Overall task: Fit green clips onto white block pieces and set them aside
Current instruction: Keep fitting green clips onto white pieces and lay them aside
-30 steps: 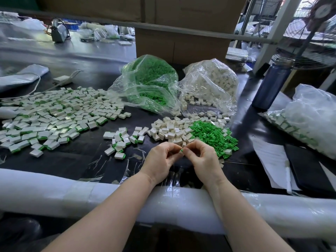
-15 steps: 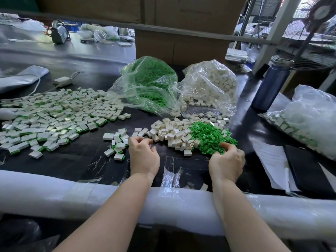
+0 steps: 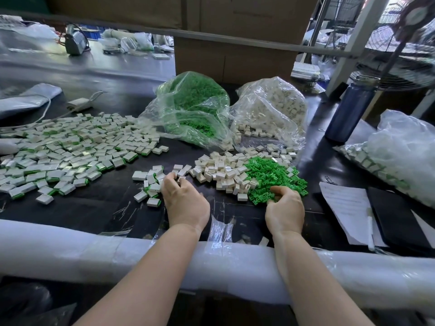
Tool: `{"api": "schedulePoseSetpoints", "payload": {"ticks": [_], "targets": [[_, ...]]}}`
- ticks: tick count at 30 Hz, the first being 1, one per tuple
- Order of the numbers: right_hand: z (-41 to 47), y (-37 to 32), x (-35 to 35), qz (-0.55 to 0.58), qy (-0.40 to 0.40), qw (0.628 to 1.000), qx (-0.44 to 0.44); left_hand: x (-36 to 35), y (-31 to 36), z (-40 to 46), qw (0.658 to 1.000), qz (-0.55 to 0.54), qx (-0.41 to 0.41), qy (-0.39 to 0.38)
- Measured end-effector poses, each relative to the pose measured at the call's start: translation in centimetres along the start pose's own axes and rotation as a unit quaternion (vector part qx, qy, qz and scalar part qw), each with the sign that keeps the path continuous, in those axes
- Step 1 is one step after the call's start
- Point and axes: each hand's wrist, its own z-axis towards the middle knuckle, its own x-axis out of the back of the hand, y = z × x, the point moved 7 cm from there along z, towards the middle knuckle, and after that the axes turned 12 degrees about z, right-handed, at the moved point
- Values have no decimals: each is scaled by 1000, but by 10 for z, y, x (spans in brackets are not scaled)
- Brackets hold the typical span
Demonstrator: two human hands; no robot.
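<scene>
We see the left hand (image 3: 186, 203) curled at the near edge of the small group of finished pieces (image 3: 150, 182), fingertips touching a white block; whether it grips one we cannot tell. Right hand (image 3: 284, 208) has fingers curled into the near edge of the loose green clips (image 3: 275, 177), pinching at clips there. Loose white blocks (image 3: 221, 170) lie between the two hands, just beyond them. Big spread of finished pieces (image 3: 63, 149) sits far left on the bench (image 3: 106, 208). Bag of green clips (image 3: 193, 109) and bag of white blocks (image 3: 270, 109) lie behind the piles
</scene>
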Motion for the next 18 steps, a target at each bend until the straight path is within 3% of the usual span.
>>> {"api": "schedulePoseSetpoints", "payload": {"ticks": [6, 13, 18], "targets": [[1, -2, -4, 20, -18, 999, 25, 8, 22, -9, 987, -16, -154, 49], [-1, -7, -7, 31, -28, 998, 51, -7, 55, -31, 927, -26, -371, -42], [-5, -14, -10, 41, -46, 996, 71, -16, 59, -33, 915, 12, -396, -79]]}}
